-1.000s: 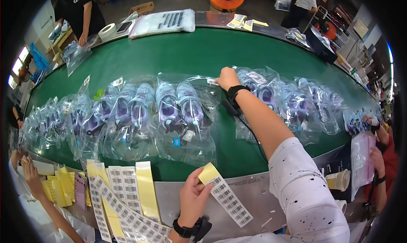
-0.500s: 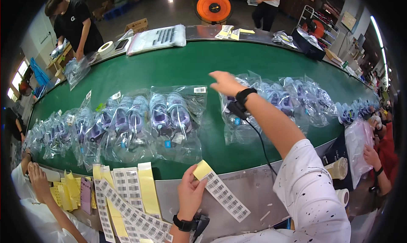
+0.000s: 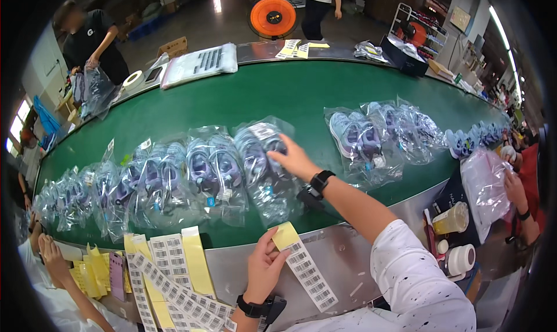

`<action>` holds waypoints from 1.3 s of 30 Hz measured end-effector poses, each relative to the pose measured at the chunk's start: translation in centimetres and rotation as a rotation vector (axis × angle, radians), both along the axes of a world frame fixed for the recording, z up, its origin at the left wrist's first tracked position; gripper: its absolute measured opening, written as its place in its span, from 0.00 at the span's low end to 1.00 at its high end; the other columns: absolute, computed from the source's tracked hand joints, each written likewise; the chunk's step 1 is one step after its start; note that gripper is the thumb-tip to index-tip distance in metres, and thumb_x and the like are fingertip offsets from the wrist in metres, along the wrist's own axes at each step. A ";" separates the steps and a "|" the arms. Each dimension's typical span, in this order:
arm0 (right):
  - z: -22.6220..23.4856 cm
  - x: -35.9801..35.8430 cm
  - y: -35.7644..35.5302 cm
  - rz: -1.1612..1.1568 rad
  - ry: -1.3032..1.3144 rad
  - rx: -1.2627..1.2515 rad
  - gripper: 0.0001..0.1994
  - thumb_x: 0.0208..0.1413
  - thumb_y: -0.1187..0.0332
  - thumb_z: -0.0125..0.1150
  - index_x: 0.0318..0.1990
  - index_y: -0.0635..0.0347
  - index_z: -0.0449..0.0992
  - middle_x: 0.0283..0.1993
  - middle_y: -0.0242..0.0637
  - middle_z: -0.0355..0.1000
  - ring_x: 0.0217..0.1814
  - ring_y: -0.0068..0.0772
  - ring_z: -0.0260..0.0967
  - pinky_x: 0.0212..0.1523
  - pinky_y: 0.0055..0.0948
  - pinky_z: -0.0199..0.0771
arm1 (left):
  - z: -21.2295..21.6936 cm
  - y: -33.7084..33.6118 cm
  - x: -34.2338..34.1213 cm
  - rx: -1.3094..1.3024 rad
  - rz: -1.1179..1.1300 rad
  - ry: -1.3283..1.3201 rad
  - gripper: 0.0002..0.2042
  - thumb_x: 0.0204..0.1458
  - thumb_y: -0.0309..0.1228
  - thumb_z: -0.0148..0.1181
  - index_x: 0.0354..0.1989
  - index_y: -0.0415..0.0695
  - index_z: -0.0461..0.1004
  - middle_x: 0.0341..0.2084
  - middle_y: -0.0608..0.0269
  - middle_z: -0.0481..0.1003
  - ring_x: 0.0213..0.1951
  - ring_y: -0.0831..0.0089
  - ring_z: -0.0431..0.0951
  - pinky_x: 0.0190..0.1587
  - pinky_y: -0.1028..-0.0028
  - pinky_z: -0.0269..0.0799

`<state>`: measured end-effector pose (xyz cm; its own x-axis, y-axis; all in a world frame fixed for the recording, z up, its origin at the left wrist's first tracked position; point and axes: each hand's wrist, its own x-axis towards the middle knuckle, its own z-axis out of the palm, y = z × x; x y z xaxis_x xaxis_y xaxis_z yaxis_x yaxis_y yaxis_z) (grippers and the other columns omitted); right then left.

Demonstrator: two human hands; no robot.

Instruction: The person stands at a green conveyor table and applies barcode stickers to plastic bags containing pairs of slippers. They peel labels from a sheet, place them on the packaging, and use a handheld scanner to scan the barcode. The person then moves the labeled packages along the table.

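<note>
My left hand pinches the yellow top end of a strip of barcode stickers, which hangs over the metal edge of the green belt. My right hand reaches over the belt, thumb and fingers apart, touching a bagged pair of blue-purple shoes. A whitish patch shows on that bag near my fingertips; blur hides its detail. Just to its left lies another bagged pair, with a row of several more beyond. To the right lie further bagged shoes.
More sticker sheets and a purple phone lie at the near left. A cup and a white roll stand at right. Across the belt are a plastic-bag stack and an orange fan. Co-workers stand at both sides.
My right hand has come nearer, and the bagged shoes beside it have shifted left against the row, leaving a gap on their right. My left hand still holds the sticker strip.
</note>
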<state>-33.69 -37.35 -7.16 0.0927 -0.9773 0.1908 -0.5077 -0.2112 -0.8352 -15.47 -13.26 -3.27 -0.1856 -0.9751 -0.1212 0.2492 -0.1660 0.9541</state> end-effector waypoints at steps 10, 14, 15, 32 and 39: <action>2.5 -5.8 3.4 -0.105 -0.022 -0.102 0.24 0.56 0.61 0.60 0.56 0.68 0.68 0.58 0.52 0.68 0.60 0.46 0.67 0.57 0.35 0.67 | -2.1 -0.3 0.7 0.042 0.064 -0.077 0.13 0.57 0.19 0.54 0.52 0.35 0.72 0.33 0.65 0.77 0.34 0.84 0.76 0.35 0.84 0.70; 8.6 -3.1 14.3 0.265 0.069 -0.167 0.06 0.53 0.74 0.62 0.38 0.66 0.77 0.36 0.42 0.74 0.38 0.39 0.73 0.39 0.31 0.71 | -0.9 -0.1 -0.1 0.045 0.188 -0.088 0.12 0.56 0.20 0.58 0.49 0.37 0.75 0.24 0.74 0.72 0.26 0.90 0.66 0.27 0.86 0.60; 9.2 -2.2 16.3 0.360 0.113 -0.102 0.08 0.51 0.73 0.64 0.39 0.65 0.77 0.36 0.42 0.74 0.37 0.41 0.73 0.37 0.33 0.72 | -1.6 0.0 0.1 0.035 0.174 -0.100 0.12 0.56 0.20 0.58 0.48 0.36 0.75 0.25 0.72 0.74 0.27 0.90 0.67 0.28 0.86 0.62; 7.8 -2.1 20.3 0.351 0.113 -0.195 0.06 0.49 0.78 0.65 0.36 0.64 0.79 0.35 0.38 0.70 0.34 0.36 0.70 0.33 0.28 0.71 | 0.4 0.2 -1.2 -0.015 0.120 -0.170 0.10 0.54 0.21 0.60 0.44 0.37 0.77 0.27 0.62 0.81 0.29 0.86 0.76 0.31 0.83 0.69; 7.1 -2.2 20.4 0.296 -0.004 -0.009 0.05 0.49 0.78 0.65 0.35 0.64 0.78 0.34 0.38 0.71 0.33 0.33 0.70 0.30 0.28 0.70 | -0.2 0.1 -1.5 -0.027 0.141 -0.161 0.09 0.54 0.22 0.60 0.43 0.38 0.78 0.26 0.63 0.80 0.27 0.86 0.74 0.30 0.83 0.68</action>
<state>-35.87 -16.93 -0.07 0.3730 -0.9059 0.2004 -0.4197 -0.3574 -0.8343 -17.01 -13.14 -3.50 -0.0274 -0.9934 -0.1115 0.1119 -0.1139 0.9872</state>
